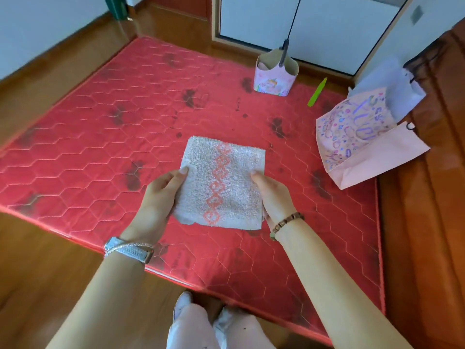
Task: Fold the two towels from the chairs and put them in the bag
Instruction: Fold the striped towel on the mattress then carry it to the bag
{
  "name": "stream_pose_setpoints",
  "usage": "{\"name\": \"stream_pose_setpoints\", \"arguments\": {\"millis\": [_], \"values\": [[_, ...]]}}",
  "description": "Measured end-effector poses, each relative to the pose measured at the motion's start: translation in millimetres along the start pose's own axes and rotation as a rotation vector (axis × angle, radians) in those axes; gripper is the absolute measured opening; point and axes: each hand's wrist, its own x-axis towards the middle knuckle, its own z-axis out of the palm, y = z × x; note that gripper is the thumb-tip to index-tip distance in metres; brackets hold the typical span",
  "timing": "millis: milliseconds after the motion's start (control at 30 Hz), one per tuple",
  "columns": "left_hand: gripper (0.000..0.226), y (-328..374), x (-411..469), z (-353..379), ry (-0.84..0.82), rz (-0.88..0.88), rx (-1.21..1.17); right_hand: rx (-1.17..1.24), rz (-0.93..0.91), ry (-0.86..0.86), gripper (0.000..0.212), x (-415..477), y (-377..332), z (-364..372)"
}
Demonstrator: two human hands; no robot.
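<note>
A folded white towel (pixel 221 182) with a pink diamond stripe down its middle is held above the red quilted mattress (pixel 100 122). My left hand (pixel 161 195) grips its left edge, thumb on top. My right hand (pixel 271 195) grips its right edge the same way. A pink patterned paper bag (pixel 357 137) lies on its side at the mattress's right edge, its mouth facing up and right. A smaller pink bag (pixel 274 76) stands upright at the far side of the mattress with something pale inside it.
A green stick-shaped object (pixel 317 93) lies on the mattress between the two bags. Wooden floor surrounds the mattress. A thin dark rod (pixel 289 34) rises from the small bag. White doors stand at the back. My legs and shoes (pixel 201 321) are at the mattress's near edge.
</note>
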Motion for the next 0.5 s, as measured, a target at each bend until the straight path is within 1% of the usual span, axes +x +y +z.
{"name": "stream_pose_setpoints", "arguments": {"millis": [167, 300, 500], "values": [[0.019, 3.9, -18.1, -44.0, 0.088, -0.005, -0.076, -0.034, -0.022, -0.052, 0.06, -8.4, -12.8, 41.7], [0.024, 1.6, -35.1, -92.1, 0.141, -0.036, -0.136, -0.107, -0.041, -0.134, 0.051, -18.1, -14.6, 83.7], [0.031, -6.3, -61.5, -184.5, 0.251, -0.035, -0.181, -0.199, 0.004, -0.285, 0.058, -43.1, -13.5, 171.4]]}}
